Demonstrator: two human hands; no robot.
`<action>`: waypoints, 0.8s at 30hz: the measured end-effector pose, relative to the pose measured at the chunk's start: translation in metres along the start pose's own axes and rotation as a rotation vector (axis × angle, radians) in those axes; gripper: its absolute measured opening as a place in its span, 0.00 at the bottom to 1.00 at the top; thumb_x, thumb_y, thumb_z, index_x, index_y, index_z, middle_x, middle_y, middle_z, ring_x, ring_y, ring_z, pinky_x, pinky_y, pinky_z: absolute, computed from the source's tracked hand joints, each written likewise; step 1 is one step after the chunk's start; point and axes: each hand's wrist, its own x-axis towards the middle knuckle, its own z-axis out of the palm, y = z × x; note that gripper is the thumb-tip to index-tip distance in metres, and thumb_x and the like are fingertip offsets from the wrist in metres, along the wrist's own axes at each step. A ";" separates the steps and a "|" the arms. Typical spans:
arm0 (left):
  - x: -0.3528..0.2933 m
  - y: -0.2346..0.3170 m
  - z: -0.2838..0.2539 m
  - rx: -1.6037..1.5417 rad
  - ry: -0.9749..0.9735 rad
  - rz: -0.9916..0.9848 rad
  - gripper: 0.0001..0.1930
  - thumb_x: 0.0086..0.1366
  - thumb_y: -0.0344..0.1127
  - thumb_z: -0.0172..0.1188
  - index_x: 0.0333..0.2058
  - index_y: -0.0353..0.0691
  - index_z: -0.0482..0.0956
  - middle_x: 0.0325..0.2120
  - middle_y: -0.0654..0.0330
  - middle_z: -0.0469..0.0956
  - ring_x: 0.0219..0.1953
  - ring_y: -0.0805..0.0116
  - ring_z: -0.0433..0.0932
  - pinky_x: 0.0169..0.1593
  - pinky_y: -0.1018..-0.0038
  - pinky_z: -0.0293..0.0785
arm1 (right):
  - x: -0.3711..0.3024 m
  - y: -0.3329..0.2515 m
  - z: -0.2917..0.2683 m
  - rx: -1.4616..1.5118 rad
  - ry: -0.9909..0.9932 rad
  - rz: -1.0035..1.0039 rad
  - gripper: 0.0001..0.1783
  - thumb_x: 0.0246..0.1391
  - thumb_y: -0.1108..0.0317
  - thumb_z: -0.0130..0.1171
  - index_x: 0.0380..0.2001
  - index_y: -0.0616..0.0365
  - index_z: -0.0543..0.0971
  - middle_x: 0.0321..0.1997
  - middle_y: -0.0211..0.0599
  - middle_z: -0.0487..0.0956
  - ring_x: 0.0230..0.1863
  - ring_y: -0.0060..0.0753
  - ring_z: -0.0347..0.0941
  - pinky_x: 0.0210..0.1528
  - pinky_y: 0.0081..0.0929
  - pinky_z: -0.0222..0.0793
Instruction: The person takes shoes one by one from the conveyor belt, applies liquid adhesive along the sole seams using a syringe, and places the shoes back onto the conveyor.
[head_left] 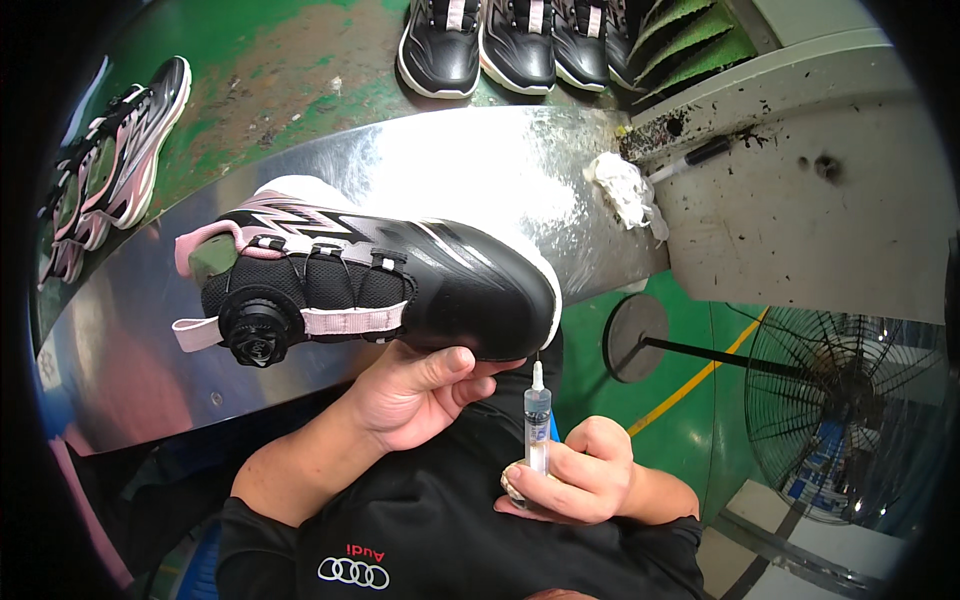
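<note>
Sneaker (385, 285), rounded black-and-pink synthetic, looks light, flexible; I'd support its forefoot above my left hand (408, 393), pinch unclear; right hand (588, 472) clasps a clear plastic cylindrical syringe (537, 415).

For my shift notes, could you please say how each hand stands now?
Left hand: holding the black-and-pink shoe.
Right hand: closed around the syringe.
</note>
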 end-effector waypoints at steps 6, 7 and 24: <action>-0.007 0.002 0.005 -0.054 0.049 -0.093 0.15 0.61 0.26 0.58 0.47 0.38 0.75 0.45 0.56 0.77 0.51 0.60 0.74 0.47 0.73 0.75 | -0.009 -0.007 -0.018 0.005 0.064 -0.025 0.23 0.29 0.54 0.75 0.31 0.44 0.78 0.24 0.22 0.68 0.20 0.25 0.58 0.21 0.20 0.50; -0.012 -0.001 -0.003 -0.106 0.016 -0.110 0.15 0.60 0.25 0.58 0.47 0.38 0.75 0.44 0.57 0.78 0.49 0.60 0.75 0.47 0.72 0.75 | -0.010 -0.005 -0.021 -0.016 0.092 -0.002 0.25 0.30 0.52 0.75 0.34 0.45 0.77 0.27 0.25 0.69 0.21 0.29 0.59 0.23 0.23 0.52; -0.117 0.099 0.021 0.624 0.496 0.328 0.35 0.47 0.28 0.66 0.55 0.30 0.62 0.46 0.52 0.74 0.48 0.62 0.75 0.55 0.68 0.70 | 0.047 0.108 0.068 0.118 0.259 0.273 0.25 0.29 0.67 0.73 0.36 0.56 0.77 0.29 0.32 0.78 0.30 0.36 0.62 0.37 0.28 0.58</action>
